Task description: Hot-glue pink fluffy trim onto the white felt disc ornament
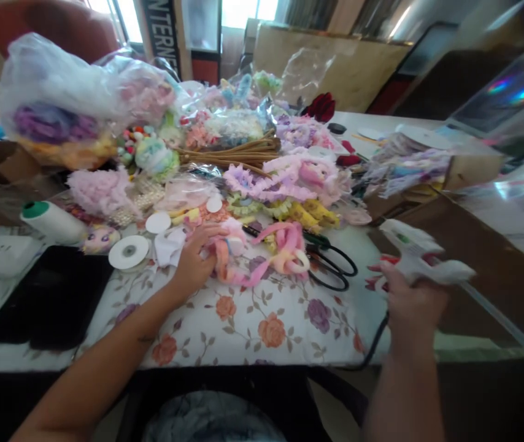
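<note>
My right hand grips a white hot glue gun, raised above the table's right side. A clear glue stick sticks out of its back. My left hand rests on the tablecloth, its fingers curled over a fluffy pink-and-white piece. The fingertips are partly hidden in it. Beside it lies a loose pink and peach strip of soft trim. Black-handled scissors sit just right of the strip. White ribbon lies left of my left hand.
A ribbon spool, a black tablet-like slab and a thread cone are at left. Behind are bundled brown stems, pastel trims and a stuffed plastic bag. Cardboard boxes stand at right. A dark cable hangs below the glue gun.
</note>
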A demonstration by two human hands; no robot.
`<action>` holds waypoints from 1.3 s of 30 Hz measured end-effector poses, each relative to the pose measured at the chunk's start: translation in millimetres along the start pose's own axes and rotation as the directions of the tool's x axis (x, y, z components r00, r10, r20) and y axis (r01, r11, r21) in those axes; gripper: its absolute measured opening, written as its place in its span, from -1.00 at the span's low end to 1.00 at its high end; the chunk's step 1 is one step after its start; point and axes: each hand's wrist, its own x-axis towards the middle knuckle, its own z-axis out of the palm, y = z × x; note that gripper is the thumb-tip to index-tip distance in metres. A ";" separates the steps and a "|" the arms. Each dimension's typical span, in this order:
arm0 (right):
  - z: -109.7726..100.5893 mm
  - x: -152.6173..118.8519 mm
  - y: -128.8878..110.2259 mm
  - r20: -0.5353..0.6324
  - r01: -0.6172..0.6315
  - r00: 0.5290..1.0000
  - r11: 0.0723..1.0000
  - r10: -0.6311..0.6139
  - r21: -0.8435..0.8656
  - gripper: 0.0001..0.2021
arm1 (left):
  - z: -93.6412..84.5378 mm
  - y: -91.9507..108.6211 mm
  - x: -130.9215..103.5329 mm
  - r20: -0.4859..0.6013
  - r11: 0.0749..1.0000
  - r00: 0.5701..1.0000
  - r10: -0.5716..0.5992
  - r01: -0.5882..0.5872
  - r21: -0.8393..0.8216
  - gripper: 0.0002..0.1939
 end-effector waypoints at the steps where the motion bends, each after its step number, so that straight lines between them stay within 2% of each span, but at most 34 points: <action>1: 3.9 -14.5 -15.9 0.057 -0.047 0.998 0.976 0.035 0.213 -0.78 | -0.9 1.0 0.8 -0.018 1.000 1.000 0.013 -0.013 0.011 -0.63; 2: 9.3 -30.2 -32.1 0.124 -0.084 0.991 0.929 0.042 0.361 -0.78 | -2.3 1.7 1.6 -0.034 1.000 0.999 0.023 -0.022 0.021 -0.64; 3: 15.9 -46.0 -47.5 0.244 -0.134 0.969 0.887 0.025 0.442 -0.79 | -4.1 2.0 2.4 -0.047 0.999 0.998 0.031 -0.030 0.029 -0.65; 5: 31.8 -75.2 -73.1 0.532 -0.268 0.847 0.841 -0.027 0.470 -0.77 | -8.9 1.7 3.9 -0.059 0.998 0.997 0.047 -0.044 0.048 -0.66; 6: 40.1 -87.2 -82.6 0.621 -0.315 0.783 0.834 -0.043 0.454 -0.76 | -11.5 1.1 4.7 -0.063 0.997 0.996 0.055 -0.051 0.064 -0.66; 9: 61.1 -109.0 -99.3 0.773 -0.418 0.632 0.818 -0.052 0.396 -0.74 | -18.2 -2.0 5.8 -0.076 0.989 0.995 0.069 -0.059 0.132 -0.70; 11: 69.5 -113.3 -104.3 0.812 -0.446 0.580 0.808 -0.068 0.386 -0.74 | -20.1 -4.5 5.5 -0.082 0.986 0.995 0.064 -0.051 0.156 -0.73; 14: 74.0 -113.7 -107.7 0.817 -0.437 0.570 0.812 -0.084 0.388 -0.74 | -18.6 -7.2 3.5 -0.085 0.991 0.996 0.040 -0.029 0.130 -0.76; 18: 73.3 -118.0 -104.9 0.813 -0.406 0.580 0.843 -0.060 0.352 -0.71 | -15.5 -7.5 1.0 -0.081 0.994 0.997 0.012 -0.003 0.111 -0.78; 22: 73.0 -125.9 -95.5 0.786 -0.357 0.618 0.893 0.005 0.275 -0.71 | -15.9 -5.9 0.6 -0.072 0.994 0.997 -0.001 0.008 0.107 -0.77; 26: 75.5 -129.9 -86.7 0.761 -0.293 0.649 0.916 -0.020 0.274 -0.69 | -16.5 -5.1 0.6 -0.074 0.994 0.997 0.002 0.006 0.109 -0.70; 30: 78.0 -130.3 -82.3 0.758 -0.224 0.650 0.942 -0.046 0.250 -0.59 | -16.1 -5.0 0.5 -0.080 0.992 0.997 -0.007 0.017 0.123 -0.72; 34: 78.6 -129.4 -82.3 0.742 -0.201 0.667 0.943 -0.068 0.267 -0.57 | -15.1 -2.5 0.0 -0.072 0.998 0.997 -0.031 0.035 0.053 -0.69; 39: 78.3 -130.5 -84.3 0.753 -0.209 0.656 0.946 -0.053 0.248 -0.59 | -13.3 1.7 -1.3 -0.036 0.999 0.999 -0.019 0.018 -0.027 -0.67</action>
